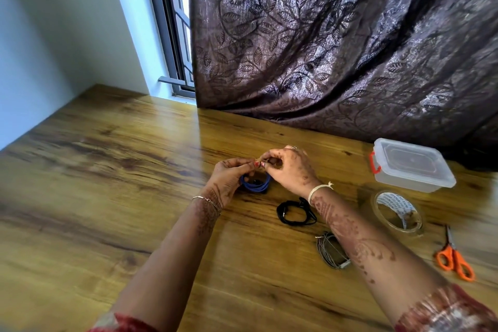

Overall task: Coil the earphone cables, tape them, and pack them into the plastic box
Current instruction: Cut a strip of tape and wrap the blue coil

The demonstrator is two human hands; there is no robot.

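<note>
I see my left hand (231,173) and right hand (289,170) brought together above the middle of the worktop (113,170), fingertips meeting. Both pinch the top of the blue cable coil (255,185), which hangs below them just over the wood. The left fingers curl round its left side. The right thumb and forefinger nip a small spot at its top, and what sits right there is too small for me to tell.

Nearest the front edge on the right, a grey cable coil (329,250) lies half under my right forearm. The orange-handled scissors (455,260) lie closed by the right edge, blades pointing away. Further in, a black cable coil (295,213) rests flat just beside my right wrist. To its right sits a clear tape roll (396,213) lying flat. Beyond the tape, near the far right corner, stands the plastic box (412,166), lid on, with an orange clasp on its left end. A dark leaf-patterned curtain (336,43) hangs along the far edge, touching the wood behind the box, and a window (175,35) shows to its left.
</note>
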